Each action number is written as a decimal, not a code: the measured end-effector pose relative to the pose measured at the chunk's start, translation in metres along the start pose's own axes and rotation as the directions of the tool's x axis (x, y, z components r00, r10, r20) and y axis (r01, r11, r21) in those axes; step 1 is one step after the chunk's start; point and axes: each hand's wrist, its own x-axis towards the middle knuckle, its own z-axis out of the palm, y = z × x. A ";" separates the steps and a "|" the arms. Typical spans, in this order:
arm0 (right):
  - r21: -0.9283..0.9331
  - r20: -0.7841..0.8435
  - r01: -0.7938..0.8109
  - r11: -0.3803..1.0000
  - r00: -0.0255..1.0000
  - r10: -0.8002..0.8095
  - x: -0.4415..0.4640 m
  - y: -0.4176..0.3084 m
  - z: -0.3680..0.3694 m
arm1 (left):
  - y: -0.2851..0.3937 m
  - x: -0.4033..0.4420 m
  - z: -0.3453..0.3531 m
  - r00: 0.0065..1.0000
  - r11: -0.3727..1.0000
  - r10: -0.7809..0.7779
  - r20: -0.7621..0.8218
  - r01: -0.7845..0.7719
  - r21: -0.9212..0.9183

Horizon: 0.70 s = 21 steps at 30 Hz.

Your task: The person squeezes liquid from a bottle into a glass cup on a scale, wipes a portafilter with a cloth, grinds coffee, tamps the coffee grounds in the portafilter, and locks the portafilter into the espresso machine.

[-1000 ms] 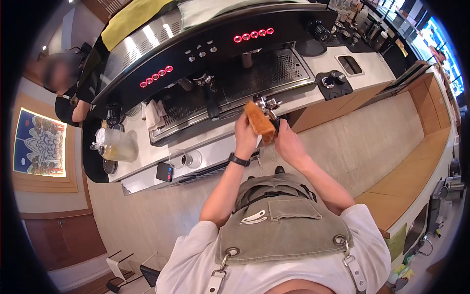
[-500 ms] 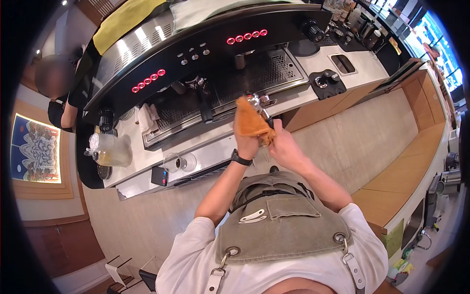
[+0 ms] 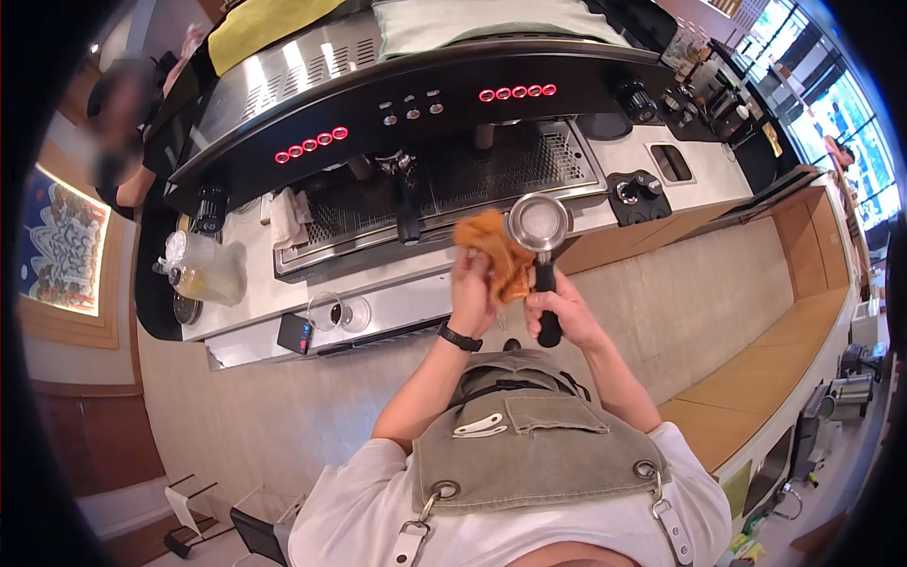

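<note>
One filter holder point(image 3: 545, 274), one orange cloth point(image 3: 498, 260)

Filter holder: held in the air beyond the apron point(image 3: 520, 430), in front of the coffee machine point(image 3: 458, 106). Long axis points away from the apron; black handle point(image 3: 549, 331) at the near end, metal cup point(image 3: 540, 221) at the far end, its round face toward the camera.

Right hand point(image 3: 565, 310): wrapped around the handle; nearer of the two to the holder.

Left hand point(image 3: 472, 295): apart from the right, cloth bunched in its fingers; exact finger placement blurred.

Cloth: just left of cup and handle; whether it touches the cup, cannot tell.

Second filter holder point(image 3: 407, 213): fitted in the machine, left of the first, handle toward the wearer.
</note>
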 end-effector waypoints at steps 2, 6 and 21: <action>-0.037 -0.006 -0.029 0.999 1.000 0.029 0.005 0.013 0.003 | 0.003 0.001 -0.012 0.974 0.981 -0.187 0.128 0.178 0.076; -0.120 -0.039 -0.085 0.989 0.996 0.081 0.017 0.041 0.001 | 0.014 -0.005 -0.007 0.956 0.968 -0.227 0.186 0.202 0.147; 0.408 0.452 -0.430 0.805 0.861 0.231 0.036 0.063 0.031 | 0.022 -0.007 -0.094 0.965 0.954 -0.262 -0.025 0.255 -0.158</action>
